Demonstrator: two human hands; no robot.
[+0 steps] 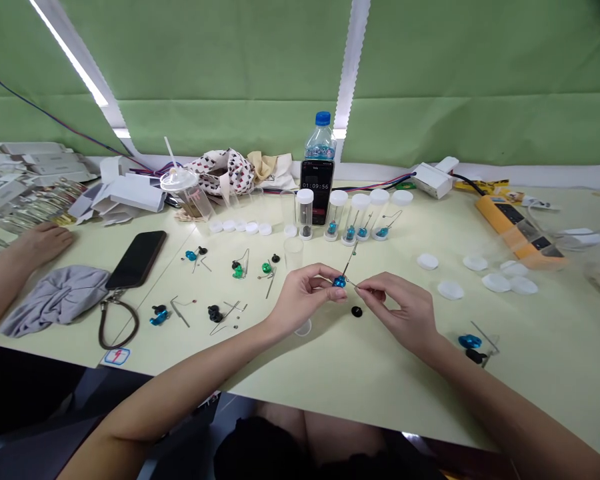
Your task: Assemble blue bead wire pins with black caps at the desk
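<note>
Near the middle of the table, my left hand (305,291) pinches a small blue metal part (339,282), from which a thin metal rod (350,259) rises up and to the right. My right hand (400,303) is closed on a thin metal piece (351,284) that reaches the blue part from the right. Just below the gap between my hands lies a small black round part (357,311). A clear round piece (303,328) sits under my left wrist, partly hidden. An open clear tube (294,253) stands behind my left hand.
Capped tubes (338,217) with blue parts stand behind my hands, by an upright phone (316,190) and a bottle (321,140). Part sets, one with a green piece (237,270), lie left. White discs (450,289) and an orange power strip (520,233) are right. Another person's hand (45,243) rests far left.
</note>
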